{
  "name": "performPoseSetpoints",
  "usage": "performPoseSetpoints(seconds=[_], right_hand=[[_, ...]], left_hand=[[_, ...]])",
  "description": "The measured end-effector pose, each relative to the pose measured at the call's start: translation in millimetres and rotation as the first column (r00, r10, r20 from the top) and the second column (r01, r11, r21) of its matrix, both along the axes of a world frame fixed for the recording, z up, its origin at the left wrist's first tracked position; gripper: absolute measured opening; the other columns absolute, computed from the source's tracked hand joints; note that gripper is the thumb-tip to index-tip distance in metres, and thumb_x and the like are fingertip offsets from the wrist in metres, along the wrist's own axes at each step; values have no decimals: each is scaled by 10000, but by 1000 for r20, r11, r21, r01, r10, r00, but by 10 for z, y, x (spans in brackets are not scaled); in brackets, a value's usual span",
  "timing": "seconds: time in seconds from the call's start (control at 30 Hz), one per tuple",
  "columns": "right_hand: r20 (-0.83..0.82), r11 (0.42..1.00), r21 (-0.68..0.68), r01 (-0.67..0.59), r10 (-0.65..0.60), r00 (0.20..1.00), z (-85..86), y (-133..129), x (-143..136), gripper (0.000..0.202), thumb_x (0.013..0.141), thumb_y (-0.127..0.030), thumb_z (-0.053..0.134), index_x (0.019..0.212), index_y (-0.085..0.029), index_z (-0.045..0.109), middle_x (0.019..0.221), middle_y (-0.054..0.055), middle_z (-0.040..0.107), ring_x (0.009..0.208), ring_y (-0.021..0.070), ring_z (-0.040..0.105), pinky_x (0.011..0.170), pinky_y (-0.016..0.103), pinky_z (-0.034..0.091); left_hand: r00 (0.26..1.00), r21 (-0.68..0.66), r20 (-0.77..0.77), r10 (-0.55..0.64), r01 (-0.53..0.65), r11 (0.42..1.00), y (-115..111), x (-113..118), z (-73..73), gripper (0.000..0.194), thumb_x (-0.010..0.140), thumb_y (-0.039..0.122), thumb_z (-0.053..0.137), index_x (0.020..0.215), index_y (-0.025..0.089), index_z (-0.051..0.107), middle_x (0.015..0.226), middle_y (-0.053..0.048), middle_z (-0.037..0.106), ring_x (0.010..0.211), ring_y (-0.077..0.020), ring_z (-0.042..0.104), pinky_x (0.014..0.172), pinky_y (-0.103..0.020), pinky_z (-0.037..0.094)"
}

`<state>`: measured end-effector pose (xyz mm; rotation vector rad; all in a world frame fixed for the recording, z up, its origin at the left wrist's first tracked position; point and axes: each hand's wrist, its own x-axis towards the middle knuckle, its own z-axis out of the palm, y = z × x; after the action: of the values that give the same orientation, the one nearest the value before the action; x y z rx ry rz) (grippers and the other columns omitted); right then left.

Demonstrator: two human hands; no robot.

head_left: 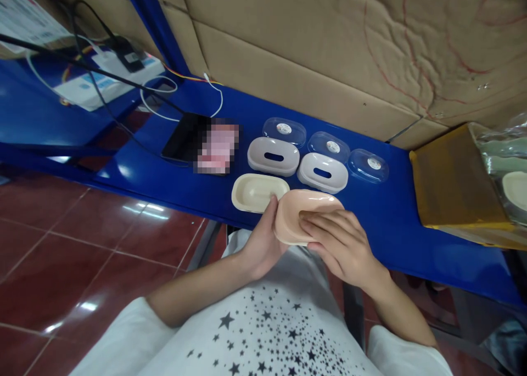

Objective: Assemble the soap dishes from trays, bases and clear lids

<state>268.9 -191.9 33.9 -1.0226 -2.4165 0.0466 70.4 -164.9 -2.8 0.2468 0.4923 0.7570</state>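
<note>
A pink soap dish [288,217] is held between my two hands in front of my shirt, close to the table's front edge. My left hand [265,239] grips its left end, thumb up along the side. My right hand [343,244] is closed on the right end, its fingers reaching over the rim into the hollow. Just beyond lies a cream oval tray [257,192]. Behind it stand two white soap dishes, one at left [263,164] and one at right [313,181], each with a slot. Three clear lids [296,137] with round stickers lie in a row at the back.
A phone [218,145] with a blurred screen rests against a black object [185,137] on the blue table [395,217]. Cables run to a white power strip [90,88] at left. An open cardboard box [448,184] with plastic-wrapped pieces stands at right. Cardboard [288,41] backs the table.
</note>
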Motion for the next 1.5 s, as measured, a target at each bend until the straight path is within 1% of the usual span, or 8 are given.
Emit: performPoseSetpoints(seconds=[0.13, 0.3, 0.5, 0.73, 0.97, 1.2, 1.33, 1.5], right_hand=[[-80, 983, 115, 143, -134, 988, 13, -90, 178, 579, 1104, -248, 578, 1665, -345, 474, 1318, 34, 816, 1204, 287, 775, 1021, 526, 543], [15, 818, 151, 555, -563, 826, -154, -61, 873, 474, 1100, -300, 549, 1566, -366, 601, 1417, 74, 766, 1261, 367, 741, 1089, 596, 486], [171, 838, -11, 546, -536, 827, -527, 199, 1441, 398, 1125, -385, 477, 1417, -264, 718, 1373, 124, 787, 1252, 348, 750, 1075, 552, 522], [77, 882, -85, 463, -458, 886, -257, -38, 995, 610, 1090, -398, 583, 1682, -341, 447, 1730, 120, 477, 1593, 405, 460, 1229, 687, 426], [38, 1000, -19, -3, 3, 999, -88, -323, 161, 761, 1006, -205, 761, 1687, -294, 434, 1454, 69, 750, 1413, 293, 672, 1194, 561, 530], [-217, 942, -17, 335, -330, 919, -171, -759, 604, 653, 970, -89, 696, 1514, -449, 653, 1266, -12, 819, 1123, 332, 800, 926, 583, 653], [-192, 831, 44, 555, -538, 821, -368, -952, 871, 579, 973, -194, 714, 1471, -489, 685, 1215, 1, 821, 1070, 384, 801, 890, 636, 642], [24, 836, 25, 548, -548, 836, -637, -885, 994, 557, 1022, -234, 665, 1541, -435, 618, 1239, 55, 813, 1075, 374, 792, 879, 593, 618]], left_hand=[[999, 54, 47, 13, -15, 998, -8, -21, 1, 766, 1036, 767, 487, 1528, 201, 642, 1424, -117, 763, 1482, -328, 590, 1250, -444, 418], [1000, 33, 10, 15, -15, 999, -11, -53, -37, 685, 1031, 732, 543, 1455, 216, 697, 1393, -84, 784, 1491, -333, 583, 1260, -459, 406], [994, -12, -66, -87, 87, 996, -50, -37, -74, 664, 1024, 732, 560, 1420, 221, 711, 1387, -81, 785, 1488, -324, 578, 1230, -450, 418], [995, 6, -69, -75, 75, 997, -60, 3, -92, 645, 1039, 711, 552, 1438, 226, 699, 1422, -88, 767, 1485, -321, 582, 1244, -464, 414], [988, 141, -39, -147, 151, 978, -52, -22, -76, 736, 1048, 753, 476, 1497, 200, 663, 1477, -145, 726, 1495, -330, 575, 1256, -478, 409], [952, 362, -254, -171, 257, 896, 15, -192, -40, 545, 1032, 576, 657, 1453, 234, 710, 1443, -159, 738, 1219, -317, 746, 999, -442, 585], [934, 481, -356, -6, 189, 856, 78, -330, 37, 357, 1041, 462, 674, 1307, 254, 793, 1326, -122, 786, 1111, -267, 768, 922, -385, 611], [826, 640, -446, 345, 25, 768, 119, -477, 89, 237, 1029, 405, 696, 1116, 227, 826, 1150, -84, 803, 973, -216, 742, 835, -336, 611]])
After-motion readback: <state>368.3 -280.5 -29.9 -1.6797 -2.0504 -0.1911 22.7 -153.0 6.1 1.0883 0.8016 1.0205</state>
